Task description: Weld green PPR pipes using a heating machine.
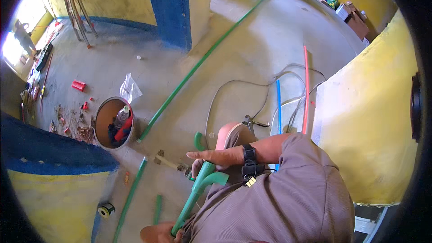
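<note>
A green plastic pipe with a curved side branch (197, 192) slants in front of my body. At the lower edge my left hand (157, 233) is closed round its lower end. My right hand (217, 157), with a black strap on the wrist, is at its upper end. One finger of that hand stretches out to the left while others curl beside the pipe, which partly hides the grip. Just beyond the right hand lie a green elbow (199, 141) and a pale pipe with metal fittings (168, 161).
A bucket (95, 126) with a bottle and tools stands at the left. One long green pipe (204, 58) crosses the floor. Pliers (254, 122), grey cable (238, 81), a blue pipe (279, 103) and a red pipe (307, 85) lie beyond me. A stepladder (76, 9) stands far left.
</note>
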Available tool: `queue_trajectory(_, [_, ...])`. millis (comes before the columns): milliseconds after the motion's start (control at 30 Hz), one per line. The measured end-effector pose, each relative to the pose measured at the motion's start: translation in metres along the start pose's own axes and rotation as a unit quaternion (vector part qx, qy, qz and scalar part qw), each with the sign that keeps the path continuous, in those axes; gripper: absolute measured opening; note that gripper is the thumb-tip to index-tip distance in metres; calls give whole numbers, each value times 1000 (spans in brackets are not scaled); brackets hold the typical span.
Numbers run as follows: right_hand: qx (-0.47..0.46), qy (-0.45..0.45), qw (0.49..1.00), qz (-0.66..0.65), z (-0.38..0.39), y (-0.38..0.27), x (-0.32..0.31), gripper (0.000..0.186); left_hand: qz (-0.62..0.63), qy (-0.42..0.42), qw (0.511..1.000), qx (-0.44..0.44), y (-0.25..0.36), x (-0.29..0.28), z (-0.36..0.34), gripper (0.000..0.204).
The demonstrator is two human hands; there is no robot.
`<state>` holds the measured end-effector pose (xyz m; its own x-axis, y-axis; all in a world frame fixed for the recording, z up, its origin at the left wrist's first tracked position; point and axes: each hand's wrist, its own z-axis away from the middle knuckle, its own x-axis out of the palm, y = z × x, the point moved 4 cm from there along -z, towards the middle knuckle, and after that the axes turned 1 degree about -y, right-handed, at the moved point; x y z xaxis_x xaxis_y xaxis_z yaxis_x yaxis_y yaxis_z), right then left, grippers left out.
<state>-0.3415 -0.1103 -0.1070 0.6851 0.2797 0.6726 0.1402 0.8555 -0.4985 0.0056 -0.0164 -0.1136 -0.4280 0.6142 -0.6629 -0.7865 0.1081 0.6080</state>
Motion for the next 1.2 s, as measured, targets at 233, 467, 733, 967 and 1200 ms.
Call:
queue_trajectory(233, [101,-136,983,-66,-3,14,8,89,-24,47,999,-14,34,10,51,25])
queue_trajectory(467, [112,-134,984,-33,2,5,2,94,-140,148,978,-44,74,-13,46,38])
queue_trajectory(733, [126,-85,987,-46,-9,6,-7,92,-9,42,989,-141,69,-11,42,39])
queue_trajectory(967, [76,80,983,-146,-15,8,-18,85,-41,50,988,-142,69,-4,45,41])
queue_trajectory(1200, [130,109,979,-114,-23,19,-32,78,-115,110,980,-122,70,6,45,47])
